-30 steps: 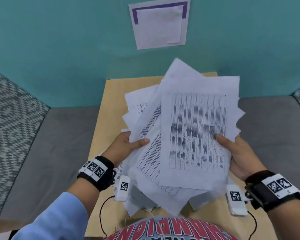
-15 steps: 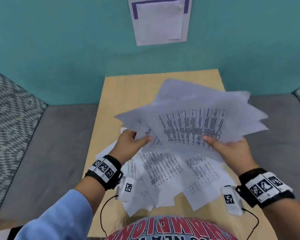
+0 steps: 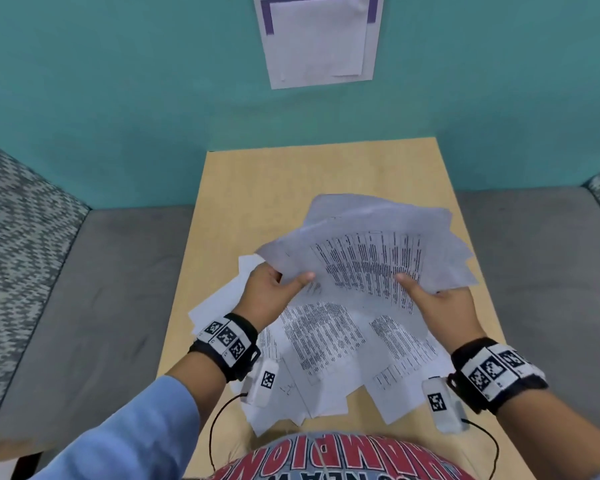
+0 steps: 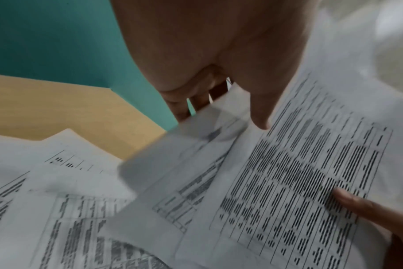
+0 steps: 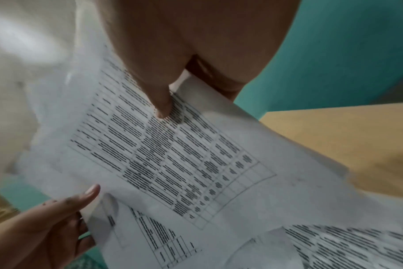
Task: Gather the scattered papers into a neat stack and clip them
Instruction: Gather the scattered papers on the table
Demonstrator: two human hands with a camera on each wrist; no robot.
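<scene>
Papers [image 3: 378, 258] fanned, pinched by left hand [image 3: 267, 299] and right hand [image 3: 444, 306] thumbs above desk [image 3: 291, 174]; fingers hidden underneath, print blurred.

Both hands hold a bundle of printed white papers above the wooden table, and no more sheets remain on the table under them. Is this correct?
Not fully. The left hand and right hand do hold the bundle of printed white papers above the light wooden table, but several loose printed sheets lie on the table beneath them. The head view shows this.

Fanned printed papers [image 3: 368, 258], held aloft
</scene>
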